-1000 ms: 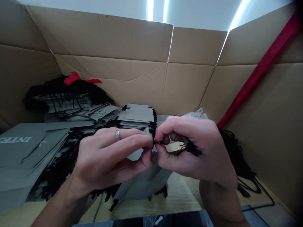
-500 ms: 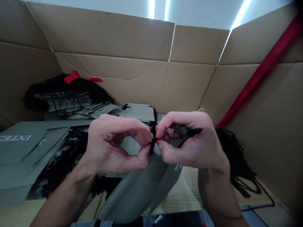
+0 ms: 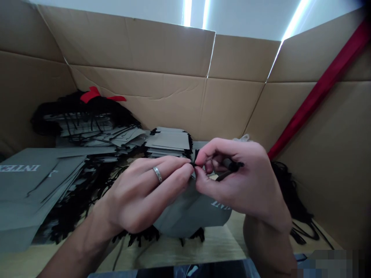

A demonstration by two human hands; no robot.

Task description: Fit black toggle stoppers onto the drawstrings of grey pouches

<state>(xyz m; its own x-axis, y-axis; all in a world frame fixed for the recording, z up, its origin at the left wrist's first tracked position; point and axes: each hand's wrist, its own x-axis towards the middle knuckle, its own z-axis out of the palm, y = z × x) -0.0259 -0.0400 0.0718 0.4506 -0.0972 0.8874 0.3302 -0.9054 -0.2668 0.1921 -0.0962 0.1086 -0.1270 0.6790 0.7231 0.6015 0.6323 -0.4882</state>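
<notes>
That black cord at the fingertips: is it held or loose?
Held. The right hand pinches the black cord between thumb and forefinger, with the left hand right beside it. Whether it is knotted, I cannot tell.

Left hand (image 3: 153,191) knuckles-up, thumb hidden; right hand (image 3: 239,175) pinching, fingers curled; fingertips close together.

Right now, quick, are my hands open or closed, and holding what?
Left hand: fingertips at the black cord; thumb hidden, so its grip cannot be told.
Right hand: closed, pinching the black cord, a dark item among its curled fingers.
</notes>
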